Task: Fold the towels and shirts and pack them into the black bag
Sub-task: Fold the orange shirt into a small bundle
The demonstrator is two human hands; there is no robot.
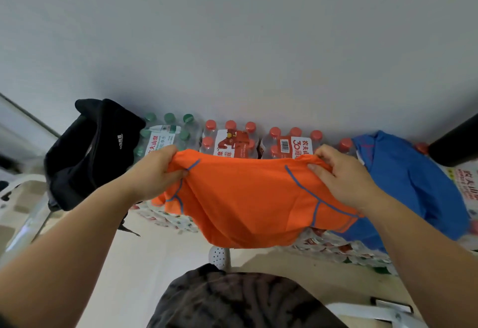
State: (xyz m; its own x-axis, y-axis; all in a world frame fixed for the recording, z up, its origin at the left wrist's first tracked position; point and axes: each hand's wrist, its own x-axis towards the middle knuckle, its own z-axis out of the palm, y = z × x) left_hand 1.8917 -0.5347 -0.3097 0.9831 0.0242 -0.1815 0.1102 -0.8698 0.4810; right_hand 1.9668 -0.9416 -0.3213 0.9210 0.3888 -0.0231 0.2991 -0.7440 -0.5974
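Hanging in the air between both hands, an orange sports shirt with thin blue seam lines (248, 198) is held spread out in front of the person. Its held top edge runs left to right, and the rest of the cloth droops down toward the person's body. The left hand (157, 170) grips one bunched end of that edge with curled fingers. The right hand (341, 175) pinches the other end the same way. The shirt is not yet folded.

The soft black fabric bag with a small white logo (88, 152) sits to the left and a little beyond the left hand, so that hand is the nearer one to it. A crumpled blue shirt (403, 180) lies just beside the right hand. Both bag and blue shirt appear to rest on shrink-wrapped packs of water bottles with red and green caps (232, 139), stacked against a pale wall.
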